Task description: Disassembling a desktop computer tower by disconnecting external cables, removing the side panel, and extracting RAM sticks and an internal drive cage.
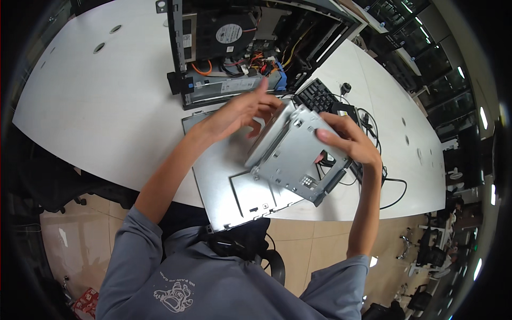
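A silver metal drive cage (290,152) hangs tilted over a flat metal side panel (218,184) on the table. Along its right edge my right hand (352,140) grips it, the thumb on the broad face. My left hand (242,114) is at the cage's upper left, fingers apart and slightly blurred. Its fingertips reach the cage's edge, and whether they touch is unclear. Just beyond the hands stands an opened computer tower (186,98), with a black fan unit (223,40), orange cables (261,61) and a blue plastic latch (280,74) inside.
A black keyboard (316,96) lies right of the tower, behind the cage. Black cables (397,200) and a plug (345,88) lie on the white table (80,90) at the right. The side panel's near corner overhangs the table's front edge. An office chair (48,178) stands at the left.
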Available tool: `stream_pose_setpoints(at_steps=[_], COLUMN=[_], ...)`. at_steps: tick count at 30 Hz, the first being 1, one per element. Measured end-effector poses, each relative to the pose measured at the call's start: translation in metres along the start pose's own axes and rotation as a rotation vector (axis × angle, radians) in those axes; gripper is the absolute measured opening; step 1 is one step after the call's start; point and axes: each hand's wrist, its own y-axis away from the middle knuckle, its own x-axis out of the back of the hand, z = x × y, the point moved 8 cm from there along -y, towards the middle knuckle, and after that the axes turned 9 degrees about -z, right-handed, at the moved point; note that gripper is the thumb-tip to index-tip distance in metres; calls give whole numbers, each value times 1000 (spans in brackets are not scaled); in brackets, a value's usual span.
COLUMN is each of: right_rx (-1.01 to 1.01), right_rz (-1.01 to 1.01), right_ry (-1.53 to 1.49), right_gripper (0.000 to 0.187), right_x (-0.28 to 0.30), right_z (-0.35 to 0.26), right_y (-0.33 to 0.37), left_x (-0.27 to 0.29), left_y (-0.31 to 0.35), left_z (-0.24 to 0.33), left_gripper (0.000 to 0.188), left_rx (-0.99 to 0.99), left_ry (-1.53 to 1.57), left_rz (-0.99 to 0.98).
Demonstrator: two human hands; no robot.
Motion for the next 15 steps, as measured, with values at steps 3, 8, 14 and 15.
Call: stream_pose_setpoints(at_steps=[3,8,14,15], right_rx=[167,389,429,388], right_rz=[271,597,844,886], right_ry=[-105,-364,-196,-101], right_gripper=[41,40,39,40], right_x=[34,46,62,69], right_z=[16,32,22,21], right_y=[11,-14,-54,-56], left_x=[8,6,18,16], left_y=[-5,6,-3,-5], left_z=[21,37,92,97], left_gripper=[77,63,37,37], left_rx=[-237,-447,-501,-506], left_ry=[16,-296,-747,-758], left_rz=[113,378,734,734])
